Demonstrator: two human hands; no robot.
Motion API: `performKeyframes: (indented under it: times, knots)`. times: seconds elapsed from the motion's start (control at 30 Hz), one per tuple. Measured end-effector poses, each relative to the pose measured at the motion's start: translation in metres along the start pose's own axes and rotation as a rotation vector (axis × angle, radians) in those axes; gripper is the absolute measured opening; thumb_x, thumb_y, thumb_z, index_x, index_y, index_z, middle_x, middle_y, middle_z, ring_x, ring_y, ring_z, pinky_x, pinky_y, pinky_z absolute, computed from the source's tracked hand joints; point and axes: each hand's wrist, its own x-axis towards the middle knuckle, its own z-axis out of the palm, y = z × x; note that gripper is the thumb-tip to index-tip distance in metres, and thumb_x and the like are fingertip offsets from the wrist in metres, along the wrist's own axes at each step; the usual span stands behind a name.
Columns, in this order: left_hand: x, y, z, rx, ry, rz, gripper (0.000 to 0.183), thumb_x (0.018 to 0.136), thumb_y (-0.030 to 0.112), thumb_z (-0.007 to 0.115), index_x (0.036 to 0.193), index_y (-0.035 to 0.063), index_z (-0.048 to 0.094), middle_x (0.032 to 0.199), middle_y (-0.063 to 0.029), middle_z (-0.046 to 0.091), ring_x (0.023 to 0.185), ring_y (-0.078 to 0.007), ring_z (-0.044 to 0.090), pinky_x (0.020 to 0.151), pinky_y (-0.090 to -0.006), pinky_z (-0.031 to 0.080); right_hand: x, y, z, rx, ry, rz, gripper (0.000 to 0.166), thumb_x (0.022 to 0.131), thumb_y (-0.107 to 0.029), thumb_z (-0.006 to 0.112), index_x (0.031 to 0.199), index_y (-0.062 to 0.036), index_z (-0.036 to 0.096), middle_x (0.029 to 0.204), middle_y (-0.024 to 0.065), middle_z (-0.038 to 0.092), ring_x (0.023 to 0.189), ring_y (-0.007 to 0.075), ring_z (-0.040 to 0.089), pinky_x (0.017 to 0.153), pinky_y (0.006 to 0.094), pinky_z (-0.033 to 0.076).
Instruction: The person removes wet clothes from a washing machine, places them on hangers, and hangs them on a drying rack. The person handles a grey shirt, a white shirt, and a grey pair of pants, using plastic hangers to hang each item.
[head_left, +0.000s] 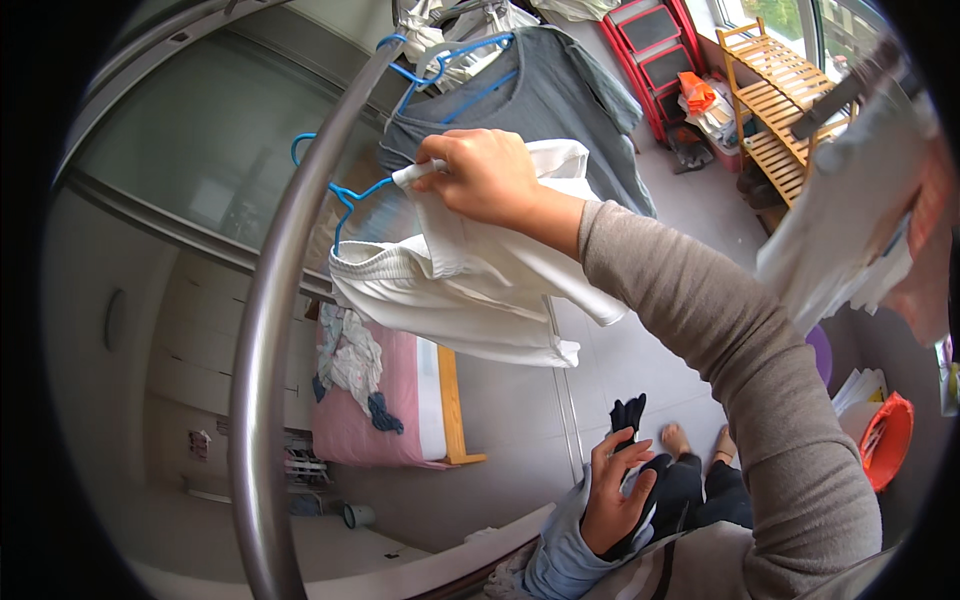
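Note:
My right hand (480, 176) pinches the waistband edge of white shorts (450, 300) with an elastic waist. A blue hanger (349, 193) reaches into the waistband, its hook at the curved metal rail (274, 300). Behind my right hand, a grey-blue top (517, 97) hangs on another blue hanger (420, 79). My left hand (616, 491) is low in the picture, palm up with its fingers apart. Light blue cloth (559, 555) lies over that forearm, and a dark cloth item (628, 416) shows just beyond the fingers; how it is held cannot be told.
Beyond the rail is a bed with a pink cover (360, 420) and crumpled clothes. A red step ladder (652, 60) and a slatted wooden shelf (776, 90) stand at the upper right. Blurred clothes (862, 195) hang at the right, above an orange-lined bin (889, 442).

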Motion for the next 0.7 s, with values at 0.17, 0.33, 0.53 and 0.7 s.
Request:
performKeyframes:
  times: [0.17, 0.33, 0.53, 0.7]
  knots:
    - [0.083, -0.016, -0.032, 0.022, -0.076, 0.038, 0.033, 0.096, 0.014, 0.061, 0.124, -0.0013, 0.055, 0.136, -0.0172, 0.039, 0.105, -0.0257, 0.065, 0.091, -0.0348, 0.052, 0.052, 0.047, 0.012, -0.069, 0.083, 0.006, 0.025, 0.076, -0.036, 0.075, 0.089, -0.0159, 0.071, 0.080, 0.0048, 0.069, 0.073, 0.0263, 0.067, 0.061, 0.0387, 0.051]
    - [0.149, -0.034, -0.066, 0.077, -0.143, 0.093, 0.034, 0.096, 0.018, 0.061, 0.124, -0.0002, 0.056, 0.136, -0.0165, 0.038, 0.105, -0.0258, 0.064, 0.092, -0.0361, 0.052, 0.076, 0.089, 0.008, -0.097, 0.127, 0.025, 0.026, 0.075, -0.037, 0.076, 0.091, -0.0171, 0.070, 0.078, 0.0052, 0.068, 0.071, 0.0252, 0.067, 0.060, 0.0380, 0.050]
    - [0.220, -0.045, -0.080, 0.035, -0.298, 0.114, 0.036, 0.096, 0.024, 0.061, 0.124, 0.0015, 0.056, 0.138, -0.0150, 0.038, 0.103, -0.0245, 0.064, 0.092, -0.0358, 0.051, 0.081, 0.135, 0.010, -0.131, 0.090, 0.012, 0.022, 0.075, -0.031, 0.077, 0.090, -0.0168, 0.069, 0.081, 0.0046, 0.068, 0.069, 0.0246, 0.066, 0.060, 0.0366, 0.051]
    - [0.268, -0.054, -0.078, -0.003, -0.352, 0.148, 0.034, 0.095, 0.018, 0.062, 0.126, 0.0035, 0.056, 0.136, -0.0157, 0.039, 0.100, -0.0237, 0.063, 0.089, -0.0356, 0.051, 0.086, 0.160, 0.013, -0.145, -0.074, -0.044, 0.026, 0.080, -0.031, 0.074, 0.095, -0.0111, 0.067, 0.084, 0.0063, 0.066, 0.073, 0.0276, 0.066, 0.064, 0.0381, 0.053]
